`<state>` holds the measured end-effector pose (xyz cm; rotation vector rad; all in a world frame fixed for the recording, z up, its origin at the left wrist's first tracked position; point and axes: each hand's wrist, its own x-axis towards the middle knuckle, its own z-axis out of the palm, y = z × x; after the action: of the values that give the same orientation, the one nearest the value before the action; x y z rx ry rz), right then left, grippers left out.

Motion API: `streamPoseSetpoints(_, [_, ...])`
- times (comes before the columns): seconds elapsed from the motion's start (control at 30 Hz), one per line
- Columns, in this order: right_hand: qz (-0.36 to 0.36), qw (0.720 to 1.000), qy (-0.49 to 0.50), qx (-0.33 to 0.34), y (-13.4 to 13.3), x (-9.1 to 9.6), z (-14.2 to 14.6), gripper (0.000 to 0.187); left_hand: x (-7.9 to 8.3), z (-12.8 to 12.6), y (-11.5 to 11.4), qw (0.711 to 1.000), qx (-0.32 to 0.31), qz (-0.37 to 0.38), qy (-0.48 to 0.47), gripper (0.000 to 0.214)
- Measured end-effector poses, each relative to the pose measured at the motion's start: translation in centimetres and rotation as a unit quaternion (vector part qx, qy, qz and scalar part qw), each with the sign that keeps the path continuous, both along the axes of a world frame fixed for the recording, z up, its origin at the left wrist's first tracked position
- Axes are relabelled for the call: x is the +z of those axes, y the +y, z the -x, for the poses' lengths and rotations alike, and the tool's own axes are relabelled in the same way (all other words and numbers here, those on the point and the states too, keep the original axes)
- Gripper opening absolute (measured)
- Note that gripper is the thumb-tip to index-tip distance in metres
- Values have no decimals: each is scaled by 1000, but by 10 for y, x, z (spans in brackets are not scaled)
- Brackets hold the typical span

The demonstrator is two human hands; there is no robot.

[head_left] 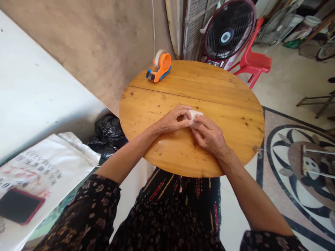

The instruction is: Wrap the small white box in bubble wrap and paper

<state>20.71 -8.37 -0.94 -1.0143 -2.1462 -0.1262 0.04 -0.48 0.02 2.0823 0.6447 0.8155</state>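
A small white piece, perhaps folded paper, is held between both hands just above the middle of the round wooden table. My left hand curls round its left side, thumb and index finger bent toward each other. On the opposite side, the fingertips of my right hand press against its lower right edge. Fingers cover much of the piece, so its exact kind cannot be made out. Farther off, near the table's back left edge, stands an orange tape dispenser with a roll of tape.
Behind the table are a fan and a red plastic chair. At left lie a black plastic bag and a white printed sack, with a red-edged phone on the sack. A wall borders the table's left side.
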Motion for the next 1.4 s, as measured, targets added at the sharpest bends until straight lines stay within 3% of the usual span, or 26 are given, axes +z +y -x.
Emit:
streamPoseSetpoints(0.3, [39,995,90,13,-4,2,-4,16,-4,-6,1,999,18,-22,29,10])
streamPoseSetpoints(0.57, [8,1000,26,8,-2,0,-5,25,-15,-8,3,999,0,-45,-15,14])
streamPoseSetpoints(0.73, [6,999,45,18,-2,-2,-5,30,-20,-12,7,998,6,-48,-42,13])
streamPoseSetpoints(0.83, [12,999,33,6,-3,-2,-5,36,-19,-12,6,998,12,15,-68,19])
streamPoseSetpoints(1.0, [27,1000,14,-7,-3,1,-4,50,-7,-7,-2,969,3,223,-102,29])
streamPoseSetpoints(1.1, [26,999,18,-6,-3,-1,-2,56,2,-3,-5,957,2,273,-94,29])
streamPoseSetpoints(1.23, [44,998,39,-28,-2,-3,1,54,8,-1,-6,956,9,285,-64,25])
streamPoseSetpoints(1.4, [141,977,141,-71,-3,-1,1,54,14,2,-9,975,-2,217,-47,34])
